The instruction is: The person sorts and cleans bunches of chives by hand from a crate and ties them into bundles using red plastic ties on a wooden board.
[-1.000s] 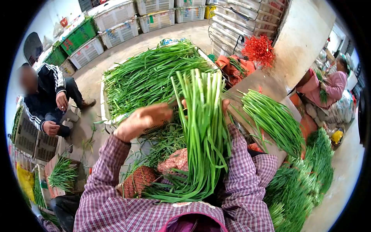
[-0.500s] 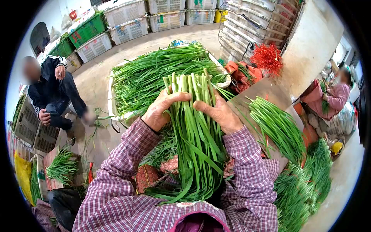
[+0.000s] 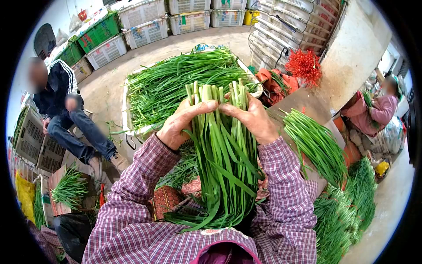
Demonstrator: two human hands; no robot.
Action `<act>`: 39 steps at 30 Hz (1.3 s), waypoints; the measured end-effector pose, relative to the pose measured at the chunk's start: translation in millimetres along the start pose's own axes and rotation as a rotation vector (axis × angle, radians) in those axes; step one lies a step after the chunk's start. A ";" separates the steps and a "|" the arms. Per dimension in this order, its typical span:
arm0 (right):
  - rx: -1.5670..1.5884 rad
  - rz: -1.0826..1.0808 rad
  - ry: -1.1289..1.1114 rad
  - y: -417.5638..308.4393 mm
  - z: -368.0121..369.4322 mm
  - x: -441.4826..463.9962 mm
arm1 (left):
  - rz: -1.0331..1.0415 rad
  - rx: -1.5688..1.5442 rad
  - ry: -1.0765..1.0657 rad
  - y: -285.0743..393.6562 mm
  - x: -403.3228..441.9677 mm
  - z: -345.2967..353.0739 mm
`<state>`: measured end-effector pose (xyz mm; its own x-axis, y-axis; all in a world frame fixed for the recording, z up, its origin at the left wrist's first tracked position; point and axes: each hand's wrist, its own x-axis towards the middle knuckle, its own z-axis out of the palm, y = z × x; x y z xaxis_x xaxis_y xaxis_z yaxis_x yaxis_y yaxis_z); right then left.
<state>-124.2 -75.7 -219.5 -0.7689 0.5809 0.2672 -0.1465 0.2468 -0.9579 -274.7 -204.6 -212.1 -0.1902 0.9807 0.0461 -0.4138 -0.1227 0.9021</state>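
Both my hands hold one bunch of garlic chives [image 3: 224, 167], cut stem ends up and leaves hanging toward my lap. My left hand [image 3: 182, 121] wraps the left side of the bunch, its thumb laid across the stems. Round the right side closes my right hand [image 3: 252, 119], its thumb meeting the left thumb at the front. Most fingers are hidden behind the stems. Just beyond my hands, a white crate [image 3: 126, 112] is heaped with loose garlic chives [image 3: 189, 81]. A trimmed bundle [image 3: 314, 143] lies on a board to my right.
Red ties [image 3: 304, 67] hang near stacked white crates [image 3: 290, 31] at back right. Several bundles [image 3: 343, 215] lie on the floor at lower right. One person [image 3: 66, 105] sits at left, another [image 3: 382, 108] at far right. Crates [image 3: 145, 35] line the back.
My thumbs have come together across the stems, and the stem tops have spread apart into two clumps. At left, the seated person has shifted posture and stretched the legs toward me.
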 end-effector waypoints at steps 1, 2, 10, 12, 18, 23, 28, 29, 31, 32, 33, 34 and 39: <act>0.006 0.026 0.005 -8.4 3.1 -0.3 | 0.061 0.014 -0.009 5.7 -3.9 9.3; 0.006 0.027 0.004 -7.8 2.7 2.0 | 0.061 0.014 -0.008 9.0 -3.0 12.2; 0.069 0.066 0.064 -15.8 -10.7 1.7 | -0.087 0.036 0.035 12.4 13.9 -6.1; 0.191 0.090 0.093 -12.5 -14.3 0.8 | -0.100 0.060 0.038 20.5 12.9 -2.2; 0.417 -0.025 0.226 -23.6 -63.3 -5.3 | 0.141 0.131 -0.116 83.4 19.7 -36.5; 0.278 -0.103 0.654 18.1 -164.3 -29.2 | 0.352 0.068 -0.047 163.4 2.7 -121.6; -0.114 -0.185 0.577 -17.7 -85.4 -25.8 | 0.390 0.353 0.250 157.2 18.6 -124.3; -0.216 -0.191 0.558 -25.6 -66.9 -17.6 | 0.404 0.350 0.298 149.3 15.6 -99.8; -0.311 -0.271 0.370 -48.5 -24.8 -11.1 | 0.356 0.378 0.274 144.2 17.3 -79.9; -0.495 -0.309 0.278 -62.8 -7.9 -8.2 | 0.339 0.400 0.266 142.6 18.9 -72.3; -0.386 -0.442 0.234 -67.4 14.8 -4.6 | 0.345 0.510 0.311 138.1 15.6 -56.8; -0.357 -0.408 0.140 -73.1 29.0 -1.7 | 0.353 0.502 0.296 133.0 16.3 -49.2; -0.526 -0.515 0.097 -62.6 83.4 25.1 | 0.308 0.428 0.168 117.0 24.8 -28.8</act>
<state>-186.3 -141.3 -161.6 -0.6214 0.3506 0.7007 -0.1378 0.8314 -0.5383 -353.5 -199.0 -117.8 -0.3991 0.8671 0.2981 0.0752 -0.2931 0.9531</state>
